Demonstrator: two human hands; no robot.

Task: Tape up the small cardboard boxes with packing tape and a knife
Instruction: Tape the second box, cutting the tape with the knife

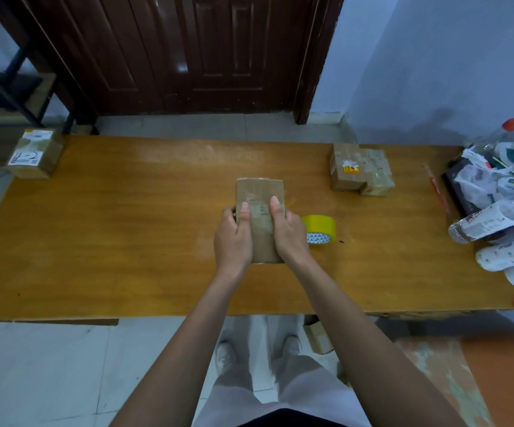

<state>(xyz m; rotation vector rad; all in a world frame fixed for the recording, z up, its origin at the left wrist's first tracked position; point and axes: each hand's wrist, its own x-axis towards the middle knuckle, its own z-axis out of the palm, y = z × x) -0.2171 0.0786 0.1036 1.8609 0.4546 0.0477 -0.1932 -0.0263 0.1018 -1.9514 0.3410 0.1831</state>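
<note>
**A:** Head view: both hands are clamped on one small cardboard box (260,217) in the middle of the table (126,241). The left hand (234,238) grips its left edge, the right hand (289,235) its right edge, thumbs lying flat on top and the other fingers wrapped round the sides.

**B:** Where's the tape?

**A:** The yellow tape roll (320,229) lies on the table just right of the right hand, near enough to touch it. I'd guess the red stick (435,188) well off to the right, beside the pile of bottles and wrappers (495,204), is the knife, but it's too thin to be sure.

**B:** So what could go wrong?

**A:** Some glossy tape already shows under the thumbs. If they press unevenly it may wrinkle or lift at an edge. Letting go with the right hand to fetch the roll leaves one hand holding the box, so it could twist on the smooth wood.

**B:** And the knife?

**A:** It's a long reach, close to that loose pile, so a sleeve or wrist could knock a bottle off the edge. Two taped boxes (360,171) also sit on that side, and another box (35,154) at the far left corner
</note>
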